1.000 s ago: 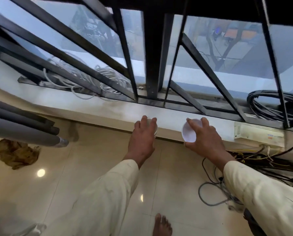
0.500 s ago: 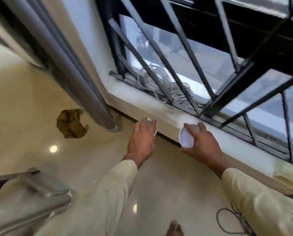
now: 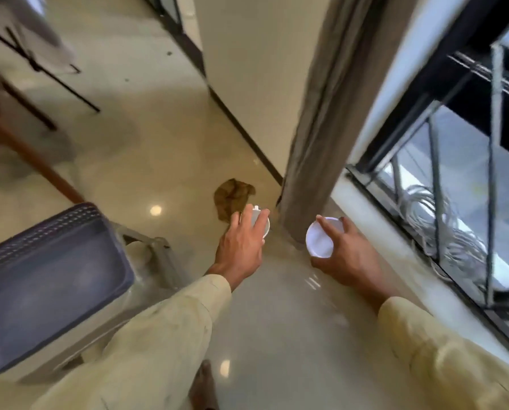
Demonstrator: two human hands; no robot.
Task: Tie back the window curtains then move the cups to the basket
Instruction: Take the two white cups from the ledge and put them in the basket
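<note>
Left hand [image 3: 241, 247]: centre of the frame, back of the hand to the camera, fingers curled over the top of the left cup and holding it
Left cup [image 3: 265, 229]: white, mostly hidden behind the fingers; only a curve of rim and a small white part at the top show, possibly a handle
Right hand [image 3: 348, 255]: right of centre, fingers and thumb wrapped round the side of the right cup
Right cup [image 3: 320, 239]: white, tilted so its open mouth faces the camera
Basket [image 3: 55, 223]: dark blue-grey plastic with a perforated wall, lower left of the frame, blurred, well apart from both cups
Curtain [image 3: 315, 137]: grey, gathered into a narrow column from top centre down to the floor, its foot between the two cups in the frame
Window grille [image 3: 435, 173]: dark bars along the right edge, a coil of pale cables [image 3: 445, 229] behind them
Floor [image 3: 158, 149]: glossy beige tile, a crumpled brown cloth [image 3: 232, 196] just above the left hand
Sleeves [image 3: 164, 335]: pale cream, coming in from the lower edge, a bare foot [image 3: 204, 386] at bottom centre
</note>
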